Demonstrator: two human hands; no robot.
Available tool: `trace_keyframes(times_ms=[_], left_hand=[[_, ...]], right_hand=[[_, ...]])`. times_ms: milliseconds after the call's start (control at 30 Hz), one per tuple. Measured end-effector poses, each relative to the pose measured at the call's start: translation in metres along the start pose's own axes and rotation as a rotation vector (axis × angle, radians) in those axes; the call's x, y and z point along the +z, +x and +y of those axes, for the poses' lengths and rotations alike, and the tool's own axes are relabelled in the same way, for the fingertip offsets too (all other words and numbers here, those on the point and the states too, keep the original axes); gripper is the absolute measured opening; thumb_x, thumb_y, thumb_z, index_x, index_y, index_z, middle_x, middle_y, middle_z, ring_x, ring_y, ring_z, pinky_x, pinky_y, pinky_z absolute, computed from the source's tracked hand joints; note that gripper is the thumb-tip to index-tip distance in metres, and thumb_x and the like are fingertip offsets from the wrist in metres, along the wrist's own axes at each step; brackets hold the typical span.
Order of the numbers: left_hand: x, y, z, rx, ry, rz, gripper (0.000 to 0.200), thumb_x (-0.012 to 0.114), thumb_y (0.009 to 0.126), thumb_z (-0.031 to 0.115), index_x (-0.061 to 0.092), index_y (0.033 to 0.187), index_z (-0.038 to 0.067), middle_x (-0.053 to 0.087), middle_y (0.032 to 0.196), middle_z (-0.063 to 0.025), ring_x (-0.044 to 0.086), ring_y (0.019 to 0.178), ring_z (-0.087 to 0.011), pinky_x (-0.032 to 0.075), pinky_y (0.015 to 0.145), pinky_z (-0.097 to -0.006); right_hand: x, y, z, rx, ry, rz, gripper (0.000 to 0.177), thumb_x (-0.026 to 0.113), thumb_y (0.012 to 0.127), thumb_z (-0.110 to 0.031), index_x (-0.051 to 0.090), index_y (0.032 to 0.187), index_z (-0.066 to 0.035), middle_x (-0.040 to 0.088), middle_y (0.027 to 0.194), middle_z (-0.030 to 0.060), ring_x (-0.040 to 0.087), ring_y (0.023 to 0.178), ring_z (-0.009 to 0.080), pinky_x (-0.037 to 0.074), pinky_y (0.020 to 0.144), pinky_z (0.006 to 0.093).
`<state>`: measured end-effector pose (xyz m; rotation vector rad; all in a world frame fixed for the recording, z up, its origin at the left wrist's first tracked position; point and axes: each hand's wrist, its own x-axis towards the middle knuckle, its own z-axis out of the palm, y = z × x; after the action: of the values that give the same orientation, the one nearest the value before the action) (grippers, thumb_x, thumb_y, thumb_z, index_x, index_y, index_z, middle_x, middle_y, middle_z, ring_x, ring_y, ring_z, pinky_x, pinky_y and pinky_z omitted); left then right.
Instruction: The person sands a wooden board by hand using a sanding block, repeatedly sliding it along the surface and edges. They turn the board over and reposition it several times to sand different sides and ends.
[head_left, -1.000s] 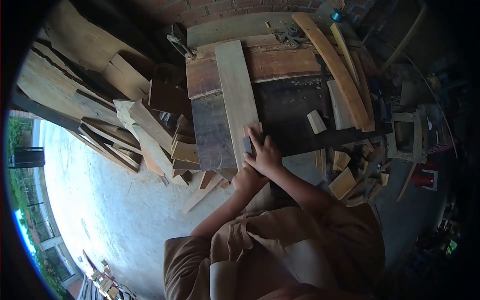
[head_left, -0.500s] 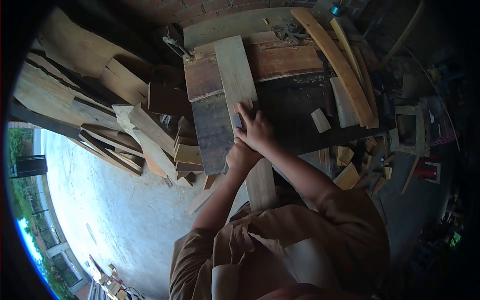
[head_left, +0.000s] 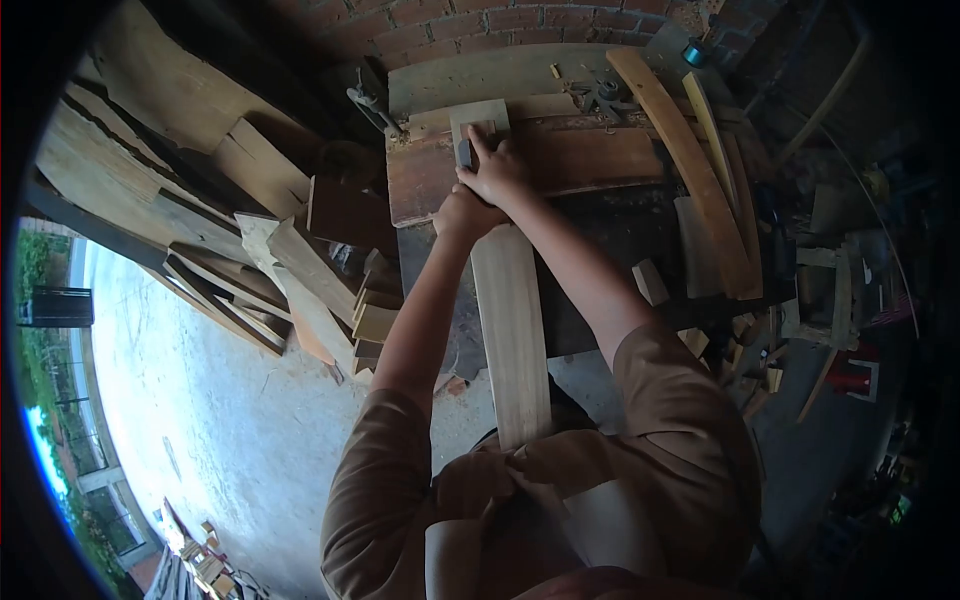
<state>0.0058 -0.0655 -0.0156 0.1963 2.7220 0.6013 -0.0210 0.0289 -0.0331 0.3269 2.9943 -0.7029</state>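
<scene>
A long pale board [head_left: 512,330] runs from my body out over the workbench. Far along it, my right hand [head_left: 497,172] is closed over what looks like a wooden hand plane [head_left: 464,152], with a grey flat blade rising from it. The index finger of that hand points forward along the tool. Just behind, my left hand [head_left: 465,213] is closed round the rear of the tool, touching the right hand. Most of the tool is hidden under my fingers. Beneath the pale board, a rough brown plank [head_left: 590,165] lies across the bench.
Long curved timber pieces [head_left: 690,170] lie on the bench's right side, near a small wood block [head_left: 650,283]. A metal clamp [head_left: 368,98] stands at the back left. Stacked boards [head_left: 250,165] lean on the left; a brick wall [head_left: 480,25] is behind.
Both hands and the plane have slid forward along the pale board, away from my body, and my arms are straighter. The view has shifted slightly.
</scene>
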Motion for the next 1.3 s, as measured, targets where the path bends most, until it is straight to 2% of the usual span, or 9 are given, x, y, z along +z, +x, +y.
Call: trace_keyframes(times_ms=[167, 267, 367, 500, 633, 767, 967, 1133, 1300], left_hand=[[0.053, -0.163, -0.032, -0.100, -0.086, -0.071, 0.096, 0.072, 0.049, 0.061, 0.042, 0.108, -0.009, 0.063, 0.085, -0.0208, 0.063, 0.082, -0.0332, 0.050, 0.069, -0.0403], [0.087, -0.260, -0.055, -0.103, -0.107, -0.207, 0.110, 0.068, 0.056, 0.060, 0.024, 0.130, -0.009, 0.058, 0.102, -0.0209, 0.063, 0.081, -0.0327, 0.050, 0.069, -0.0408], [0.093, -0.300, -0.057, -0.205, -0.037, -0.312, 0.101, 0.062, 0.059, 0.065, 0.030, 0.126, -0.004, 0.059, 0.096, -0.0188, 0.063, 0.080, -0.0306, 0.051, 0.066, -0.0399], [0.083, -0.275, -0.051, -0.127, -0.086, -0.161, 0.101, 0.065, 0.058, 0.062, 0.031, 0.126, -0.005, 0.061, 0.091, -0.0180, 0.064, 0.078, -0.0300, 0.051, 0.064, -0.0406], [0.057, -0.178, -0.041, -0.110, -0.140, -0.076, 0.112, 0.073, 0.047, 0.060, 0.031, 0.126, -0.007, 0.060, 0.099, -0.0203, 0.062, 0.087, -0.0318, 0.050, 0.072, -0.0397], [0.012, -0.040, -0.027, -0.065, -0.041, -0.040, 0.094, 0.070, 0.051, 0.061, 0.045, 0.109, -0.008, 0.061, 0.096, -0.0219, 0.059, 0.095, -0.0325, 0.047, 0.080, -0.0414], [-0.037, 0.083, -0.006, -0.078, -0.011, -0.020, 0.081, 0.067, 0.055, 0.057, 0.052, 0.112, 0.002, 0.059, 0.107, -0.0162, 0.057, 0.102, -0.0268, 0.045, 0.085, -0.0397], [-0.025, 0.060, -0.006, -0.086, -0.057, 0.038, 0.083, 0.068, 0.054, 0.057, 0.050, 0.110, -0.003, 0.060, 0.104, -0.0182, 0.058, 0.100, -0.0280, 0.047, 0.082, -0.0388], [0.025, -0.056, -0.030, -0.062, -0.081, -0.004, 0.098, 0.071, 0.049, 0.061, 0.043, 0.115, -0.006, 0.061, 0.095, -0.0231, 0.060, 0.093, -0.0336, 0.048, 0.077, -0.0417]], right_hand=[[0.038, -0.174, 0.011, -0.107, -0.010, 0.023, 0.079, 0.057, 0.075, -0.049, 0.015, 0.139, -0.029, 0.046, 0.099, 0.0247, 0.055, 0.081, 0.0369, 0.048, 0.063, 0.0416], [0.049, -0.284, 0.015, -0.185, 0.010, 0.046, 0.086, 0.063, 0.070, -0.045, 0.016, 0.139, -0.025, 0.044, 0.094, 0.0226, 0.054, 0.078, 0.0358, 0.048, 0.059, 0.0419], [0.054, -0.329, 0.013, -0.155, 0.029, 0.016, 0.089, 0.067, 0.065, -0.044, 0.022, 0.138, -0.024, 0.043, 0.087, 0.0200, 0.049, 0.075, 0.0343, 0.045, 0.061, 0.0419], [0.048, -0.294, 0.010, -0.163, 0.015, -0.049, 0.088, 0.066, 0.068, -0.041, 0.017, 0.139, -0.026, 0.043, 0.094, 0.0225, 0.052, 0.078, 0.0358, 0.047, 0.058, 0.0422], [0.040, -0.187, 0.002, -0.126, -0.030, -0.045, 0.084, 0.063, 0.070, -0.044, 0.017, 0.139, -0.028, 0.044, 0.098, 0.0243, 0.052, 0.084, 0.0379, 0.044, 0.071, 0.0439], [0.014, -0.046, -0.015, -0.055, -0.054, -0.014, 0.080, 0.059, 0.073, -0.048, 0.018, 0.139, -0.028, 0.046, 0.109, 0.0261, 0.053, 0.097, 0.0366, 0.043, 0.081, 0.0430], [-0.003, 0.092, -0.028, -0.041, -0.045, -0.055, 0.080, 0.054, 0.073, -0.055, 0.018, 0.139, -0.027, 0.040, 0.126, 0.0224, 0.048, 0.110, 0.0362, 0.039, 0.092, 0.0408], [0.002, 0.068, -0.019, -0.074, -0.021, 0.008, 0.079, 0.055, 0.074, -0.054, 0.019, 0.139, -0.028, 0.044, 0.119, 0.0248, 0.050, 0.105, 0.0367, 0.040, 0.088, 0.0419], [0.028, -0.058, 0.000, -0.095, -0.007, 0.032, 0.081, 0.060, 0.072, -0.050, 0.018, 0.138, -0.029, 0.045, 0.109, 0.0272, 0.053, 0.095, 0.0401, 0.046, 0.077, 0.0440]])
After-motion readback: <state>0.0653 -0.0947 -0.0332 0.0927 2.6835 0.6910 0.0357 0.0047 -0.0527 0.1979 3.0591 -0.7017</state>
